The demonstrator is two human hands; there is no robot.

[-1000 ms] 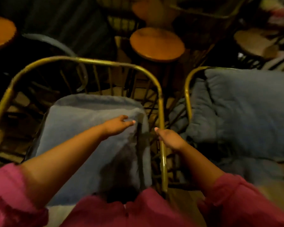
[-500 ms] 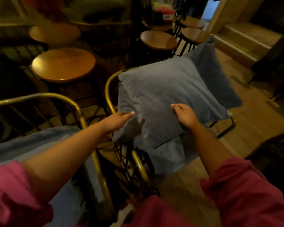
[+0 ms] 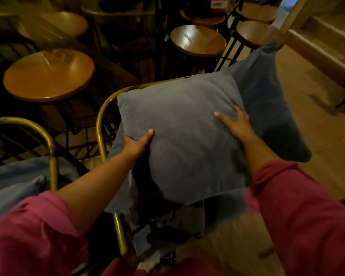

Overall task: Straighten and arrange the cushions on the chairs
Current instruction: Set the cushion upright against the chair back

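A square grey-blue cushion [image 3: 183, 136] lies tilted over the gold-framed chair [image 3: 100, 120] in the middle of the head view. My left hand [image 3: 136, 143] grips its left edge, thumb on top and fingers underneath. My right hand [image 3: 236, 124] lies flat on its upper right part, fingers spread. A second blue cushion [image 3: 267, 100] sticks out behind it to the right, and more blue fabric hangs beneath. On the left, another gold-framed chair [image 3: 50, 144] holds a lighter blue cushion [image 3: 14, 182].
Round wooden tables stand close behind: one at the left [image 3: 48, 74], one at the back centre [image 3: 197, 39], others further back. Wooden floor [image 3: 317, 140] opens to the right, with a step [image 3: 323, 46] at the upper right.
The view has swung from the left chair to the right one. Both hands have moved onto the grey-blue cushion; the left now grips its edge and the right presses on top.
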